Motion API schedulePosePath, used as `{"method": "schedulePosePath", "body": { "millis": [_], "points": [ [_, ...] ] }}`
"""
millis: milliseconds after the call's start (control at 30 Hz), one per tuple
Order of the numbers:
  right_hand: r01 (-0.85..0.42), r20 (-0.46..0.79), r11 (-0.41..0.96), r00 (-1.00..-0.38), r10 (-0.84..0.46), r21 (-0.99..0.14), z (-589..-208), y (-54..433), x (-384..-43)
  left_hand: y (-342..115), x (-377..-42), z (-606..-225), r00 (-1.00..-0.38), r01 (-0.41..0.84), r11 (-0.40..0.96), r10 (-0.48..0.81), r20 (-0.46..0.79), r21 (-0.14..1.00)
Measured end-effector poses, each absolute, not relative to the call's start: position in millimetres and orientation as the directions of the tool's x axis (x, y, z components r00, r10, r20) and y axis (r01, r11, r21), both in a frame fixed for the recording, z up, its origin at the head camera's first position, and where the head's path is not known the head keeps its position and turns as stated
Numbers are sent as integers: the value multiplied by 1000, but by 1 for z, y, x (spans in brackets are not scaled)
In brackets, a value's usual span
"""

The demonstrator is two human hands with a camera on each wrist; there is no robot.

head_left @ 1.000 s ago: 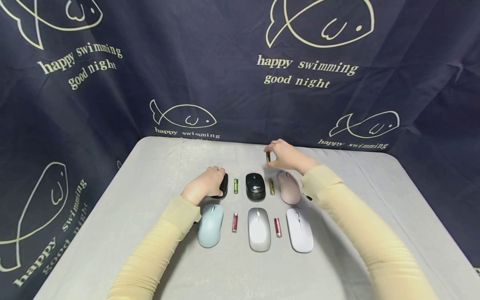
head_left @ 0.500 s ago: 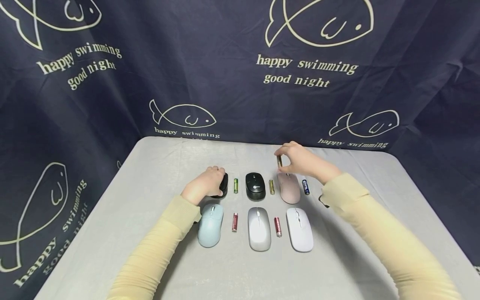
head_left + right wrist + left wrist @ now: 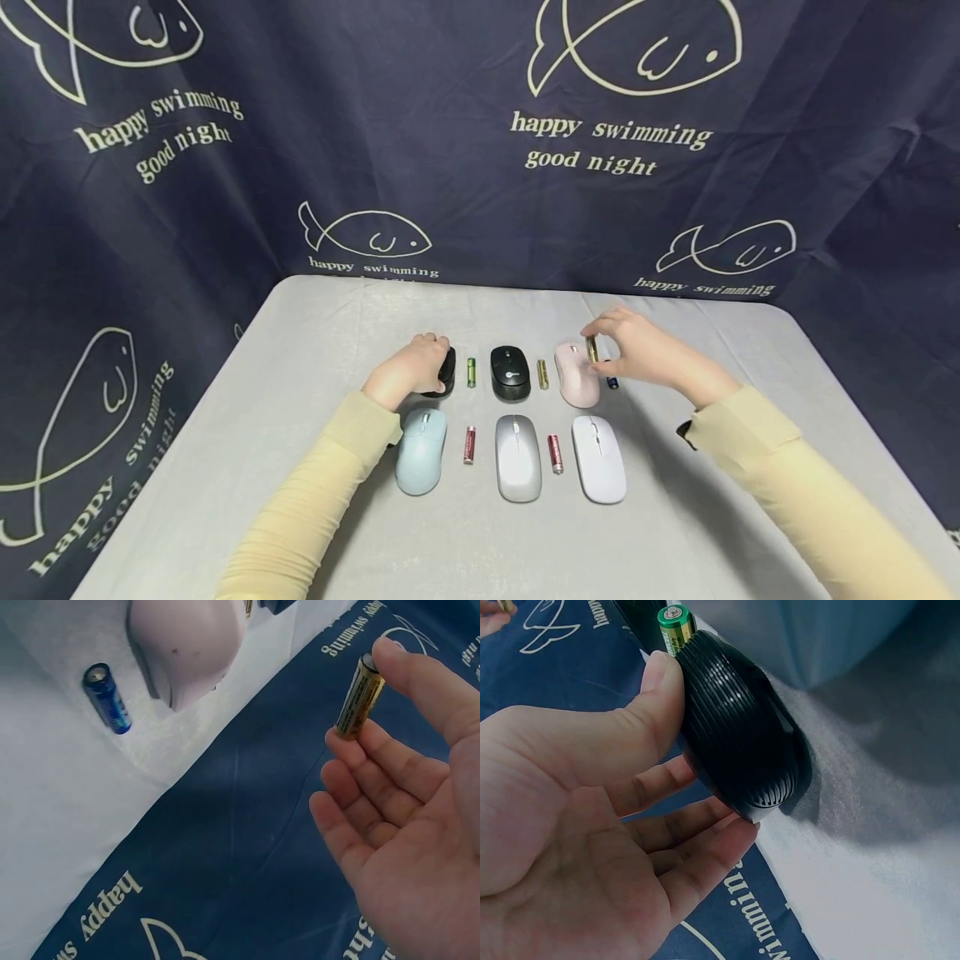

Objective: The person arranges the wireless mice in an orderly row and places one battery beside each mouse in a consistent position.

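Note:
My left hand (image 3: 407,371) grips a black computer mouse (image 3: 735,724) at the left of the back row, thumb on one side and fingertips on the other. A green battery (image 3: 471,372) lies just right of that mouse. My right hand (image 3: 647,352) pinches a gold battery (image 3: 361,697) by its two ends between thumb and finger. In the head view this battery appears over the right edge of the pink mouse (image 3: 574,382), held up off the table. A blue battery (image 3: 107,698) lies beside the pink mouse, partly covered by the hand in the head view.
Between the hands are a second black mouse (image 3: 511,372) and another gold battery (image 3: 543,374). The front row has a light blue mouse (image 3: 420,454), a silver mouse (image 3: 518,467), a white mouse (image 3: 600,467) and two red batteries, one left (image 3: 469,445), one right (image 3: 555,454).
My right hand has carried the gold battery rightward and nearer, from behind the pink mouse to its right edge. The left hand stays on the black mouse.

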State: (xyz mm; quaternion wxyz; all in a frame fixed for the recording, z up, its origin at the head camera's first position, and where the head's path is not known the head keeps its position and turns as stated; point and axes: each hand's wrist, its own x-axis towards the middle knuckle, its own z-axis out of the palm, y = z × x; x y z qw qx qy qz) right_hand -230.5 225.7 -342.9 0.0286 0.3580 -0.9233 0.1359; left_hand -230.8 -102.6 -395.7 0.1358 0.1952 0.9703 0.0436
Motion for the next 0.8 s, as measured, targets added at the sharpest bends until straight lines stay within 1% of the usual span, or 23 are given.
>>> {"method": "schedulePosePath", "body": {
  "millis": [333,567,800],
  "points": [
    [-638,139,732,-769,-625,-238,-356,248,-202,-102,-232,-398,-888,366,920,390,-245,136],
    [-651,156,718,-758,-634,-246,-369,257,-184,-102,-233,-398,-887,365,920,390,-248,141],
    [-639,176,723,-768,-616,-261,-381,267,-171,-104,-234,-398,-884,357,923,384,-267,145]
  ]
}}
